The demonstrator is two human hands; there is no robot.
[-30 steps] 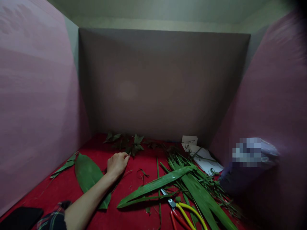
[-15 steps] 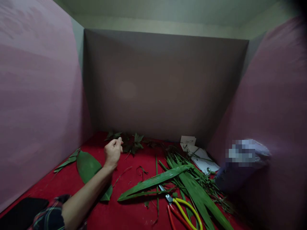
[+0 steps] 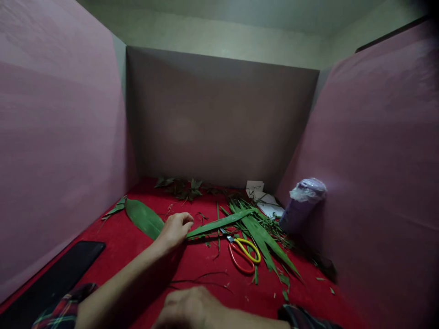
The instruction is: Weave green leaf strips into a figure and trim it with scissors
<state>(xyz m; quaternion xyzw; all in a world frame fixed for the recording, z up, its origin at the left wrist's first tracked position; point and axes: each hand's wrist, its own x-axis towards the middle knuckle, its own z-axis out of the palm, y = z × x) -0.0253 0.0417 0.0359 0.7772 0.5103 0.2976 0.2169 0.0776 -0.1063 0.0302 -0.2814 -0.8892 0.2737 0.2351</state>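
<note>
My left hand [image 3: 175, 229] reaches over the red table, fingers curled and pinched at the near end of a long green leaf [image 3: 219, 223] that lies slanting toward the right. A broad green leaf [image 3: 143, 218] lies just left of that hand. My right hand [image 3: 192, 310] rests low at the bottom edge, its back toward me, fingers folded under; what it holds, if anything, is hidden. Scissors [image 3: 243, 253] with one yellow and one red handle lie right of the left hand, beside a heap of narrow green leaves [image 3: 263, 230].
Pink panels wall the red table [image 3: 209, 265] on three sides. A black flat slab [image 3: 51, 285] lies at the near left. A purple cup with a crinkled cover [image 3: 302, 205] stands at the right wall, white paper sheets [image 3: 262, 196] behind it. Dark dried leaves [image 3: 181, 187] lie at the back.
My left hand drew back from the dried leaves at the rear to the long green leaf's end. The view tilted down and my right hand came into sight.
</note>
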